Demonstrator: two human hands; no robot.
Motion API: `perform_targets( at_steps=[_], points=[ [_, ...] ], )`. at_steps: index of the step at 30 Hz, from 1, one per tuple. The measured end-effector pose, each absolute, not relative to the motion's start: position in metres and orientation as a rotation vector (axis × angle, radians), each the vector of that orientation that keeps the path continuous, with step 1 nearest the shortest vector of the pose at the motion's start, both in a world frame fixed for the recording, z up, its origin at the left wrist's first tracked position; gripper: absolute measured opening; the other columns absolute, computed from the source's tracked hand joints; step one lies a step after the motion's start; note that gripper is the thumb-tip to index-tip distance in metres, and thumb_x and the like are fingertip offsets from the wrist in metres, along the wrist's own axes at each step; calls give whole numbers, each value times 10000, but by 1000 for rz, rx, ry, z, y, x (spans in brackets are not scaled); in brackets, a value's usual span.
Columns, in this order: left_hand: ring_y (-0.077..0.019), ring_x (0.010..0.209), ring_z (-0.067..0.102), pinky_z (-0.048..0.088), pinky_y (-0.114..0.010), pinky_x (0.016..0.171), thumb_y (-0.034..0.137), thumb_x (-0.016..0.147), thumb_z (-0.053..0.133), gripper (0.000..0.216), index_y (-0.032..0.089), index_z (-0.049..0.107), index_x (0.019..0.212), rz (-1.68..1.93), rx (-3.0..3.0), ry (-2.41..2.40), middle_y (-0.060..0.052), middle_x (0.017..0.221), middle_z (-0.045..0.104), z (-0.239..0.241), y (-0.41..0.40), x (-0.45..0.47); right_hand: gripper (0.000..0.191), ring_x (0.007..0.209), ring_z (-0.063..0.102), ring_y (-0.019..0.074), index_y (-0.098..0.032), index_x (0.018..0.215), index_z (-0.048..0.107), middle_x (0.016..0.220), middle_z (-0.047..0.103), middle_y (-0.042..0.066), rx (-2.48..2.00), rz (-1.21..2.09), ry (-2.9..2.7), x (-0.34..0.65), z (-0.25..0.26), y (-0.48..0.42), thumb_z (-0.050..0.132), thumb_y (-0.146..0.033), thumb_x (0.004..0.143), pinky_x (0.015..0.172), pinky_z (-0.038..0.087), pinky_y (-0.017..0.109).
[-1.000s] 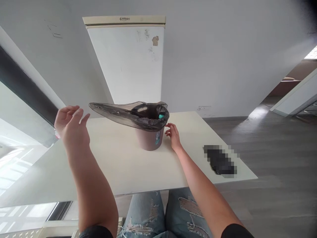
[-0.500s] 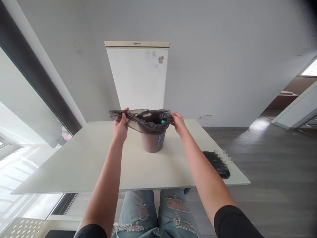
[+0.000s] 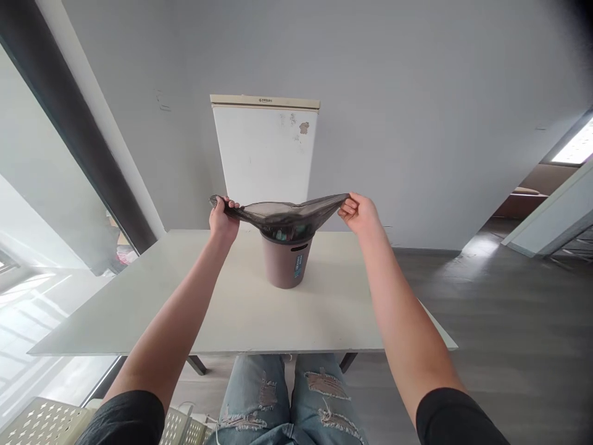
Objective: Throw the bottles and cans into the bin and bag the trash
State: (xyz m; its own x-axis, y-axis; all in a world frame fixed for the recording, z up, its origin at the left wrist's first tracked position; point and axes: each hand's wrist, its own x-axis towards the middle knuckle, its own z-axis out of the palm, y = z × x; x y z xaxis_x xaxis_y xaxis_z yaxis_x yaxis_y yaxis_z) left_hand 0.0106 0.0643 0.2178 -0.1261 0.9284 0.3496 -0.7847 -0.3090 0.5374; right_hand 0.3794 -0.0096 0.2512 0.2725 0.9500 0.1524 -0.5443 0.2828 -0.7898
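A small brown waste bin [image 3: 286, 263] stands on the white table [image 3: 231, 309], lined with a dark translucent bin bag [image 3: 285, 213]. My left hand [image 3: 223, 220] is closed on the bag's left edge. My right hand [image 3: 359, 212] is pinched on its right edge. The bag's rim is stretched wide and flat between both hands, lifted off the bin's rim. Some rubbish with a teal patch shows through the bag inside the bin.
A white fridge [image 3: 266, 148] stands against the grey wall behind the table. A window with a dark frame [image 3: 69, 123] runs along the left. A perforated white crate [image 3: 41, 423] sits by my left side. Grey wood floor spreads to the right.
Both hands took hold of the bag's edges, then pulled them outward and up off the bin's rim. The view tilted, and the black item at the table's right is now hidden behind my arm.
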Motion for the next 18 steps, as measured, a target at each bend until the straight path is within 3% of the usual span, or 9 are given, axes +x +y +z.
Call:
perform_targets(
  at_steps=[3,5,7,9,11,14,18],
  points=[
    [-76,491,462,508,-218,627,420,1086,549,371,204,534,784,1725,678,261,66,580,426,225,78,3,391,432,252,83,-238,724,314,524,268,-104,-696,1056,-661,392,245,0,627,-221,959,461,349,214],
    [-79,515,501,518,-215,652,411,1091,544,375,206,530,777,1760,646,287,57,591,461,224,82,-3,367,444,262,90,-240,733,355,538,271,-102,-726,1010,-635,398,232,6,636,-281,966,461,335,215],
    [-105,660,638,564,-240,766,449,1064,578,346,206,581,817,1761,674,307,8,711,615,216,80,-11,337,488,337,99,-246,774,429,584,358,-90,-762,970,-626,399,210,9,669,-392,962,483,356,216],
    [-161,924,733,581,-293,925,547,1023,589,364,203,661,927,1732,774,270,-70,974,743,200,74,-20,366,604,472,111,-259,875,526,721,522,-56,-793,953,-691,395,182,7,737,-557,900,546,422,220],
    [-220,1180,710,550,-349,1065,687,982,551,505,209,703,1040,1717,896,230,-127,1221,748,176,68,-28,541,786,578,136,-285,1016,594,945,641,-12,-820,978,-846,387,153,2,833,-690,749,641,489,238],
    [-260,1346,639,494,-415,1167,796,920,552,606,230,722,1050,1674,1044,354,-161,1311,733,141,64,-31,783,976,616,186,-312,1147,639,1194,677,45,-904,1067,-1101,373,121,-4,918,-740,554,728,525,270],
    [-264,1359,636,428,-439,1227,537,824,849,415,211,749,1058,1493,1236,485,-169,1326,735,130,66,-7,654,1124,619,229,-303,1129,699,1300,696,71,-967,989,-1226,358,117,5,844,-754,678,795,524,295]
  ],
)
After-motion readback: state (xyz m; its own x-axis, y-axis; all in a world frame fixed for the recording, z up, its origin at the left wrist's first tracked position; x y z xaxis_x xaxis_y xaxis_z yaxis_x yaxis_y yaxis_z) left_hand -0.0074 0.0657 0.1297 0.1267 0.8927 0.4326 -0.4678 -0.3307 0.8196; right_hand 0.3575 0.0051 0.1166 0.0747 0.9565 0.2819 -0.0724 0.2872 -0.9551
